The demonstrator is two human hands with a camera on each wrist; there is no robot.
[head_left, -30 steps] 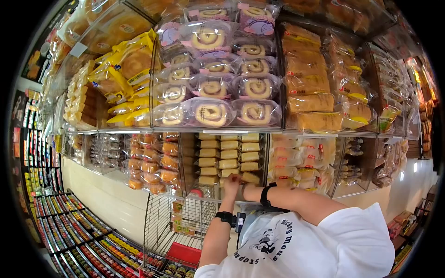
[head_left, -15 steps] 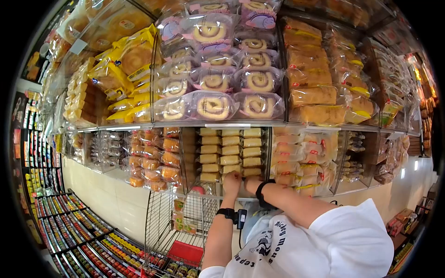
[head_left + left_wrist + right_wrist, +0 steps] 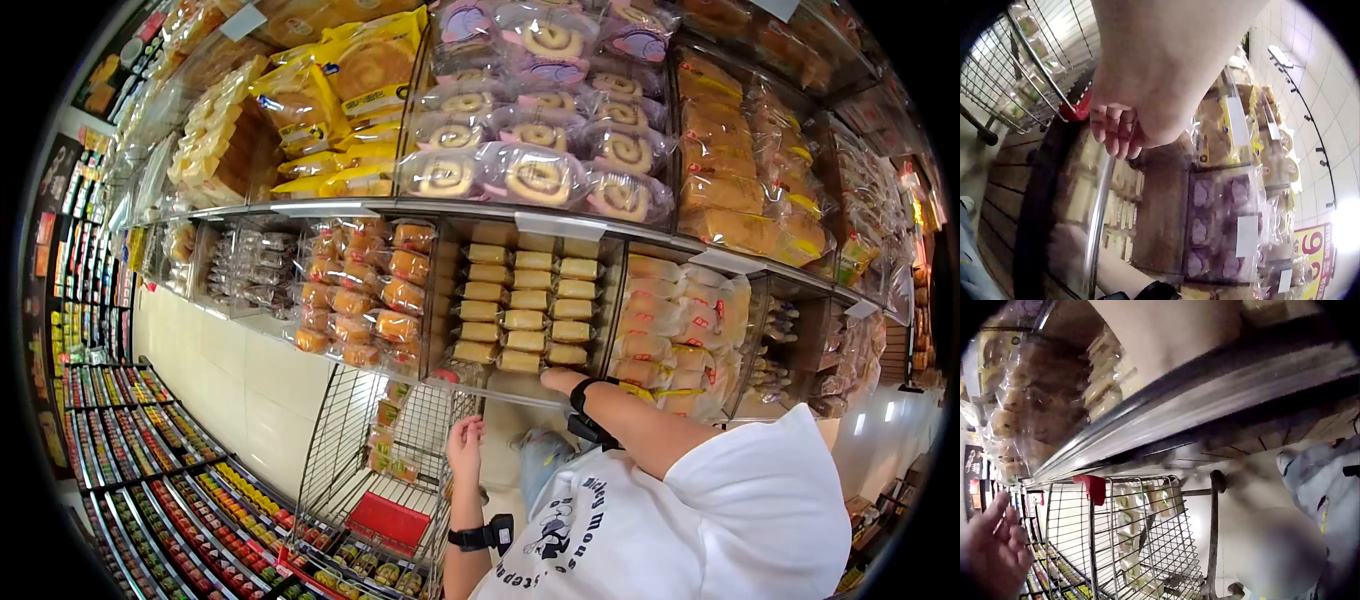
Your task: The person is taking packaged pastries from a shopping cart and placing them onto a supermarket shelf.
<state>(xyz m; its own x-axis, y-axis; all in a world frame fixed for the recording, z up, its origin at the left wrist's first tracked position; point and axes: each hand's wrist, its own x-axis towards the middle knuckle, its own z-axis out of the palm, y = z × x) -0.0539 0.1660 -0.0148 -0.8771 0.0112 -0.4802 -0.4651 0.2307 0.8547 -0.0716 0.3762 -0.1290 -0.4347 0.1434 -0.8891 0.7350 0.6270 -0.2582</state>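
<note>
My left hand (image 3: 465, 447) hangs in front of the shelf beside the cart, fingers loosely bent and nothing in them. In the left wrist view the same hand (image 3: 1124, 125) shows its curled fingers near the shelf's front rail. My right hand (image 3: 563, 380) reaches over the front rail into a clear bin, right at the lowest wrapped yellow cake rolls (image 3: 522, 340). Its fingers are mostly hidden, and I cannot tell whether they grip a roll. The rolls lie stacked in three columns, each in clear wrap.
A wire shopping cart (image 3: 345, 440) with a red panel (image 3: 388, 522) and some packs inside stands left of my legs. Orange-brown buns (image 3: 355, 290) fill the bin to the left, white-wrapped breads (image 3: 680, 320) the one to the right. Swiss rolls (image 3: 540, 175) sit on the shelf above.
My left hand has left the cake rolls and dropped back toward the cart. The right hand stays at the bin's front, slightly further right. The head view has shifted and tilted.
</note>
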